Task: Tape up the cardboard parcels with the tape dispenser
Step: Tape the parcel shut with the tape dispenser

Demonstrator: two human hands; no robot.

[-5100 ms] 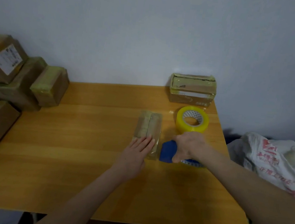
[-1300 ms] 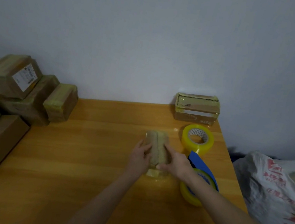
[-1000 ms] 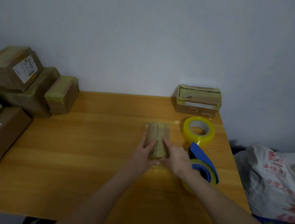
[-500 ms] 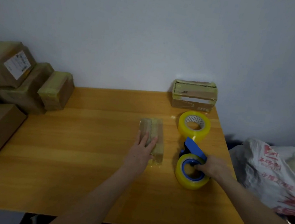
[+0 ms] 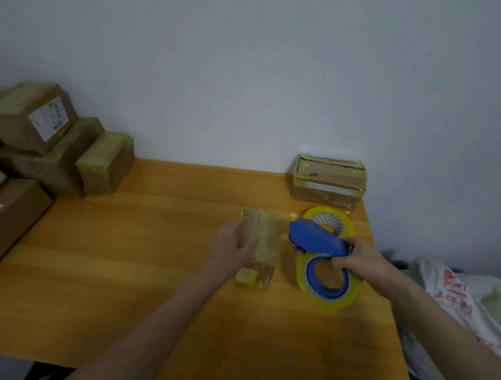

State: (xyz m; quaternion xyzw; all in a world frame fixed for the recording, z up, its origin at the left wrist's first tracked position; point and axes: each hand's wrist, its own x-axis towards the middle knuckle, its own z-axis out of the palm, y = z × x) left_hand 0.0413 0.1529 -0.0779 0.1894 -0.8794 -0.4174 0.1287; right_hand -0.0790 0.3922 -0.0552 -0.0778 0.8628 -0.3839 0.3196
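Note:
A small taped cardboard parcel [image 5: 263, 242] lies on the wooden table [image 5: 138, 270], right of centre. My left hand [image 5: 230, 252] grips its left side, fingers curled over the top. To its right my right hand [image 5: 360, 263] holds the blue tape dispenser [image 5: 318, 241] with its yellow tape roll [image 5: 325, 289], lifted and tilted off the table. Loose tape hangs over the parcel's near end.
A spare yellow tape roll [image 5: 330, 221] lies behind the dispenser. A taped box [image 5: 327, 180] stands at the back right by the wall. Several cardboard parcels [image 5: 43, 148] are stacked at the left. A white plastic bag [image 5: 465, 304] sits off the table's right edge.
My right hand left the parcel, took hold of the dispenser and lifted it off the table. My left hand moved from lying flat on the parcel to gripping its left side.

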